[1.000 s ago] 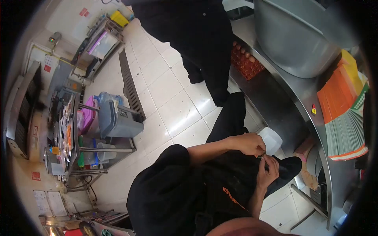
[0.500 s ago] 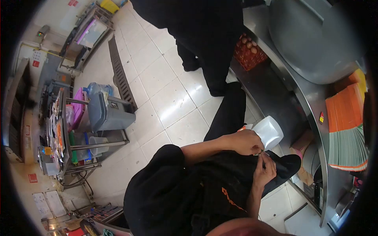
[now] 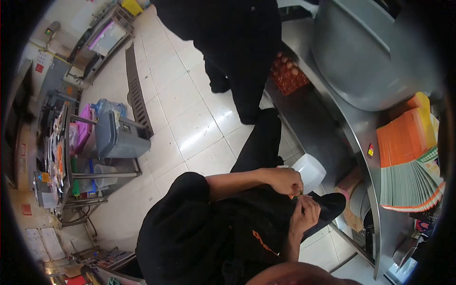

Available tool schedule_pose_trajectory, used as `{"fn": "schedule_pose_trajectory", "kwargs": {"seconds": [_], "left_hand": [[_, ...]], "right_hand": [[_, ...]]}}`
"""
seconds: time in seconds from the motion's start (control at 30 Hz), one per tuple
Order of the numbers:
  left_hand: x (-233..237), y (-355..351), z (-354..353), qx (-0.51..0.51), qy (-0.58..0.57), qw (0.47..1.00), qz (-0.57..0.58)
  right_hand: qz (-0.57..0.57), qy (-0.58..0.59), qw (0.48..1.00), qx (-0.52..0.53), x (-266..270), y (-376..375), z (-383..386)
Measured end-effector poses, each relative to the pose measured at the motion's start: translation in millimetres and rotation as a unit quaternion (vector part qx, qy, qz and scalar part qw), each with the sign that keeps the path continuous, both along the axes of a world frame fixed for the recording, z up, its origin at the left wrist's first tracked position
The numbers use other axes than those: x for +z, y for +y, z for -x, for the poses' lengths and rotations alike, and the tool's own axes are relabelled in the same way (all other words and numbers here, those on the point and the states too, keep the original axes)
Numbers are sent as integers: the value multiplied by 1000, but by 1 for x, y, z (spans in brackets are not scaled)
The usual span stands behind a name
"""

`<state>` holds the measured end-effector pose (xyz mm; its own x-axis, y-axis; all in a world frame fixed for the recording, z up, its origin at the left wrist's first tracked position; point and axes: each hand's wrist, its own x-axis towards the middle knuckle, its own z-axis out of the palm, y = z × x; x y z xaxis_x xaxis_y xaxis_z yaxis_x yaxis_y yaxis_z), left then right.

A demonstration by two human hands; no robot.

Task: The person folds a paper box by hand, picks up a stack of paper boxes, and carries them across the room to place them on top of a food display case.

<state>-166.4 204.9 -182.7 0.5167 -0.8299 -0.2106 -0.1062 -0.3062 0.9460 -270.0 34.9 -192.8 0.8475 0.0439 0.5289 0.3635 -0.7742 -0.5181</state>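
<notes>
My left hand (image 3: 286,182) comes in from the left with its fingers pinched together. Fingertip to fingertip with it, my right hand (image 3: 306,213) is closed in a pinch too. Between them shows a small green piece (image 3: 296,196), too small to name and mostly hidden by the fingers. Just beyond my left hand is a white square container (image 3: 310,172) with rounded corners; part of it lies behind the hand. Both hands are above my lap in black clothing (image 3: 251,213).
Another person in black (image 3: 228,42) stands ahead. To the right runs a metal counter (image 3: 354,128) with a large grey tub (image 3: 351,57) and stacked orange-and-green printed cartons (image 3: 408,161). A red basket (image 3: 289,80) holds eggs below. Left are a grey bin (image 3: 121,137) and a metal rack (image 3: 104,175).
The whole view has shifted, so most things appear further left and slightly lower. Both hands stay pinched together by the white container, fingers slightly rearranged.
</notes>
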Motion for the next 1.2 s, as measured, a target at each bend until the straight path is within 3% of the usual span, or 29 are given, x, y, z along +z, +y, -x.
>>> {"fn": "schedule_pose_trajectory", "kwargs": {"seconds": [0.17,0.47,0.67,0.87,1.0,1.2], "left_hand": [[-1,-11,-2,-28,80,995,42],[13,-22,1,-47,-9,999,-12],[7,-22,2,-77,46,996,-30],[19,-18,-11,-180,50,982,-39],[19,-22,-24,-180,46,980,-73],[11,-12,-29,-140,113,983,-26]], "right_hand": [[-70,-60,996,10,-16,-8,4],[-104,8,994,12,-13,-25,12],[-110,-15,992,66,-1,-35,5],[-101,-4,987,126,12,-42,8],[-99,-6,993,69,2,-35,6],[-79,-33,996,-26,9,-13,3]]}}
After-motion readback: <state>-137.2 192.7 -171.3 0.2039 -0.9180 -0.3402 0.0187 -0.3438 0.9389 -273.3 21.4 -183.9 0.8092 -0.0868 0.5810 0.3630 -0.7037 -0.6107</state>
